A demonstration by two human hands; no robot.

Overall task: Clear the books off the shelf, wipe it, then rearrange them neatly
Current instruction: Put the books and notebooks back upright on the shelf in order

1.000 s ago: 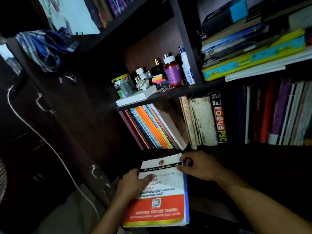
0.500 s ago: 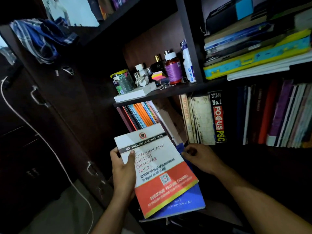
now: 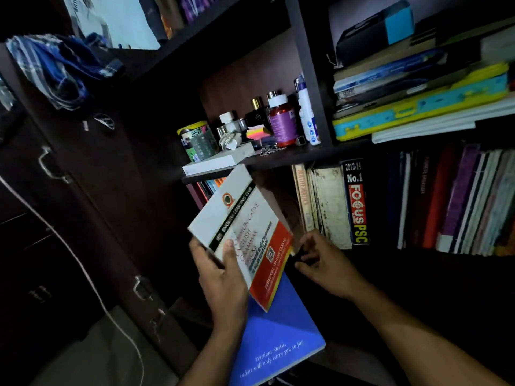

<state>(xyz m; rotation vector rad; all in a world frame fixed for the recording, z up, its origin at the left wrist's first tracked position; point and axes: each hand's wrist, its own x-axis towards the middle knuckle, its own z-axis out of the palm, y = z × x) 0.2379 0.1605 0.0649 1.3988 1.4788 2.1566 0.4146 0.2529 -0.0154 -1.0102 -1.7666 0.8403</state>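
I'm getting one wide head-worn view, tilted, looking forward and down from close range at the dark bookshelf, with both forearms entering from the bottom edge; no second view overlapping.

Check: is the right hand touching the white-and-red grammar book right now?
Apart. The head view shows a dark gap between the right hand and the white-and-red grammar book; only the left hand holds it, thumb on the cover.

The dark upper shelf carries bottles, a tin and a white box. Below, upright books stand in a row; flat books are stacked at upper right.
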